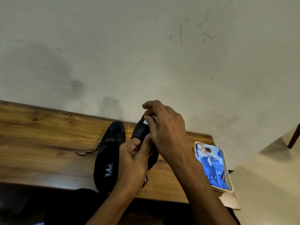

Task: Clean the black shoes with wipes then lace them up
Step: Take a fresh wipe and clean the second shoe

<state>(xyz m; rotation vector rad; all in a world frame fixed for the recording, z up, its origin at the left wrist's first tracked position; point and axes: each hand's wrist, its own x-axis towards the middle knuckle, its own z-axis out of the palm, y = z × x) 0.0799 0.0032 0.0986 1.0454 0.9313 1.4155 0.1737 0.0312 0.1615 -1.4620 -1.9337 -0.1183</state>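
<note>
Two black shoes are over the wooden table (40, 137). One black shoe (107, 158) lies flat on the table, its opening toward me and a loose lace trailing left. The other black shoe (140, 130) is tilted up, toe away from me. My left hand (134, 159) grips it around the middle, fingers curled into its opening. My right hand (165, 130) pinches a small white wipe (145, 122) against the toe of the held shoe. Most of the wipe is hidden under my fingers.
A blue pack of wipes (212, 168) lies in a cream tray (231, 187) at the table's right end. A pale wall rises just behind the table. A chair leg (293, 138) stands on the floor at far right. My dark trousers show at the near edge.
</note>
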